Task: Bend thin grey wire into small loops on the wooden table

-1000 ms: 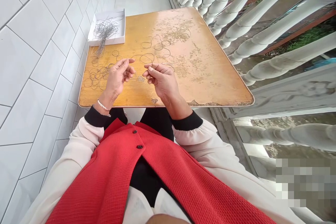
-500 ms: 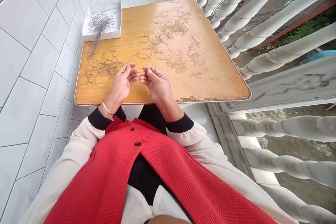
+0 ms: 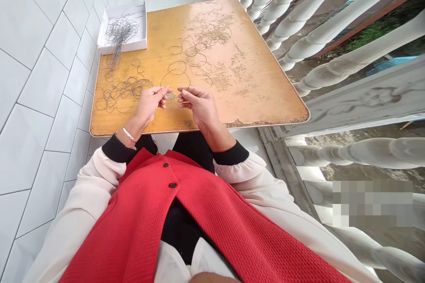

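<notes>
The worn table spans the view, its near edge running in front of the person. At its far left corner sits a white box, open on top. A bundle of thin wires lies in the box, its tail spilling over the near wall toward the table's left edge. A chain of wire rings trails toward the far right corner; a heap of loops lies by the near left corner. Above the near edge, left hand and right hand are slightly apart, thumbs and forefingers pinching a thin wire that arches between them toward the far edge.
</notes>
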Motion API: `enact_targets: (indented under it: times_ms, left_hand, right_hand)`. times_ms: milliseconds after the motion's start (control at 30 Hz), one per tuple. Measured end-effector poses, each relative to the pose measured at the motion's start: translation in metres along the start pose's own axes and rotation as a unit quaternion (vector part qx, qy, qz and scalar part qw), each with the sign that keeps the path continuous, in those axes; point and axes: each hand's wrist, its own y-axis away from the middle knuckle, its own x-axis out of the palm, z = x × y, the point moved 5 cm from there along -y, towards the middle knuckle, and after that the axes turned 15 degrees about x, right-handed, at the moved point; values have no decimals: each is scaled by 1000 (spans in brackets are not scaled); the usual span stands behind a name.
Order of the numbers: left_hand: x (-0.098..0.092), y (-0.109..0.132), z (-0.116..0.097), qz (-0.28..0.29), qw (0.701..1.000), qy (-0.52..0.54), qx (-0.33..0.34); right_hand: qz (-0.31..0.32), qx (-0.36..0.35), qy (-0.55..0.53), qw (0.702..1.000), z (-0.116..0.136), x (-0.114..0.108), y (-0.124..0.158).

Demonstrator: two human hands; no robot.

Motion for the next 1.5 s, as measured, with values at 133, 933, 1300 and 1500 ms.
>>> enact_targets:
  times_ms: [133,933,1300,1500]
  left_hand:
    - [8,-26,-14,56,998,-8,-20]
    - [-7,-149,3,-22,999,-26,-35]
    - [-28,-170,40,-64,987,-119,-86]
    - [-44,-184,39,-38,962,-271,-5]
  right_hand:
    - [-43,-56,76,995,35,-24,-16]
    - [-78,-9,147,986,81,15,-152]
    - [-89,-12,307,948,59,11,-226]
    - [-81,-100,403,906,75,7,-219]
